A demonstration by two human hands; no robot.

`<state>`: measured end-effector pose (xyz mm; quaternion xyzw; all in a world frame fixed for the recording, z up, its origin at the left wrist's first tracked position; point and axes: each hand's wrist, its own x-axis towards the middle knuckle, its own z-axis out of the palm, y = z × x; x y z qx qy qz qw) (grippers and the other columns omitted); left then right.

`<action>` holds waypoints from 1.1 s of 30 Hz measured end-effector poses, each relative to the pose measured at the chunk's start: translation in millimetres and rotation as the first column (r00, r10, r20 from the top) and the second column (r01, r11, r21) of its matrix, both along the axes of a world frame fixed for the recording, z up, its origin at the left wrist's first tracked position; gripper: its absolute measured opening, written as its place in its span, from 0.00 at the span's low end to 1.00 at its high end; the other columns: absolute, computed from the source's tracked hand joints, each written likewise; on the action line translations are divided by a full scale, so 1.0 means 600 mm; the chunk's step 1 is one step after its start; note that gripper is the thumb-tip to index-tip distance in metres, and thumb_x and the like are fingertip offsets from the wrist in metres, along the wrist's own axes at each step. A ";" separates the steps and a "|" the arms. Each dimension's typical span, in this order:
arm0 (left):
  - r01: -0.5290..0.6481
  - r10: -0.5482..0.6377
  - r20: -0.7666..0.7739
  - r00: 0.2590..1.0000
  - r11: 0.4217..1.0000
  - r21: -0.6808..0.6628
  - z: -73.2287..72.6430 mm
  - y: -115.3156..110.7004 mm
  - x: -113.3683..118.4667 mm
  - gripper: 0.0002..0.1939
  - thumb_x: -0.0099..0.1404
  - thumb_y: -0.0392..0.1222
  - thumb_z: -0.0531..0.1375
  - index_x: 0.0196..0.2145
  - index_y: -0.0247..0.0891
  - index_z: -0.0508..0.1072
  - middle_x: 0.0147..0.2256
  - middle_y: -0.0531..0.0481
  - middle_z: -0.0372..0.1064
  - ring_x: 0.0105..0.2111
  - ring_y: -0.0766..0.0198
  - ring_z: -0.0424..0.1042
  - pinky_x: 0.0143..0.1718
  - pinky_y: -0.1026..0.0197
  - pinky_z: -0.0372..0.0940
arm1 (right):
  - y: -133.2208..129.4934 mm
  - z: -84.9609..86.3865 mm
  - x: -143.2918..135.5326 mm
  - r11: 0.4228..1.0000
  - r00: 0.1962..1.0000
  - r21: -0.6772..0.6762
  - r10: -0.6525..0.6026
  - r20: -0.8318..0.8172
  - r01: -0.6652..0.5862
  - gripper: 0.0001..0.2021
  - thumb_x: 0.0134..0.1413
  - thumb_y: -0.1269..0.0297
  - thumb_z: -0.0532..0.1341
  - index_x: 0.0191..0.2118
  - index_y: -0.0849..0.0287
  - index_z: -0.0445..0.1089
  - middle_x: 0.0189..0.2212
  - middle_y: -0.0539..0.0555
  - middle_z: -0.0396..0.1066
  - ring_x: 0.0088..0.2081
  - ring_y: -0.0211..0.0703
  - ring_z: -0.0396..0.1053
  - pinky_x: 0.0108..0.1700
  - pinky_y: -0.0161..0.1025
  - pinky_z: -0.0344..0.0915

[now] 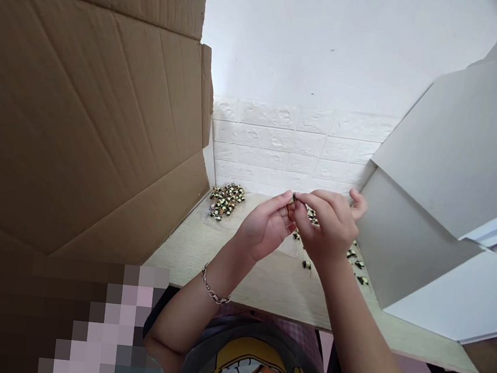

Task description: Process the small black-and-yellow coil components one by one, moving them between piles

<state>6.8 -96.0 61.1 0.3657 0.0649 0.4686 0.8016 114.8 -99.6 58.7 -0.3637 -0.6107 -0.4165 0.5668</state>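
Over the middle of the table, both hands meet at a small dark-and-yellow part (pixel 293 198). My left hand (pixel 266 226) pinches it from the left between thumb and fingers. From the right, the thumb and index finger of my right hand (pixel 328 226) close on the same part, while the little finger sticks out. Thin copper-coloured strands show just below the fingertips. Similar small yellow-and-black parts lie in a heap (pixel 227 199) at the back left. More are scattered under and beside my right hand, among them one single part (pixel 306 264) nearer the front.
A tall cardboard sheet (pixel 106 108) walls off the left side. Grey-white panels (pixel 454 153) stand on the right, and a white brick-patterned wall (pixel 271 136) closes the back. The pale wooden table (pixel 207 253) has its front edge close to my body.
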 end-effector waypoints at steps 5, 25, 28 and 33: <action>-0.056 0.056 0.009 0.998 0.998 0.032 -0.002 0.000 0.003 0.07 0.58 0.39 0.55 0.26 0.33 0.68 0.26 0.53 0.64 0.28 0.73 0.63 0.33 0.67 0.56 | -0.001 -0.003 0.002 1.000 1.000 -0.003 0.005 0.010 -0.005 0.03 0.47 0.68 0.56 0.28 0.54 0.66 0.23 0.44 0.69 0.25 0.31 0.66 0.51 0.42 0.48; -0.090 0.092 -0.040 0.995 0.995 0.045 -0.013 0.010 -0.007 0.07 0.57 0.40 0.56 0.26 0.33 0.68 0.25 0.53 0.64 0.28 0.72 0.64 0.34 0.65 0.58 | -0.002 0.000 -0.002 0.994 0.998 -0.103 0.046 0.047 -0.041 0.04 0.48 0.69 0.55 0.27 0.55 0.65 0.24 0.44 0.69 0.27 0.31 0.67 0.52 0.41 0.48; -0.063 0.064 -0.040 0.997 0.998 0.022 -0.020 0.009 -0.015 0.08 0.59 0.41 0.54 0.27 0.33 0.68 0.27 0.52 0.65 0.29 0.71 0.65 0.35 0.64 0.58 | -0.004 -0.001 -0.009 0.992 0.996 -0.109 0.077 0.053 -0.071 0.03 0.48 0.69 0.56 0.27 0.55 0.65 0.24 0.44 0.70 0.27 0.31 0.67 0.52 0.41 0.47; -0.035 0.036 -0.013 0.999 0.999 0.019 -0.025 0.008 -0.020 0.09 0.60 0.42 0.54 0.28 0.33 0.68 0.27 0.52 0.65 0.28 0.72 0.64 0.35 0.65 0.59 | -0.004 -0.006 -0.017 0.990 0.997 -0.120 0.076 -0.010 -0.077 0.04 0.49 0.68 0.55 0.27 0.55 0.66 0.24 0.44 0.70 0.27 0.32 0.68 0.51 0.43 0.47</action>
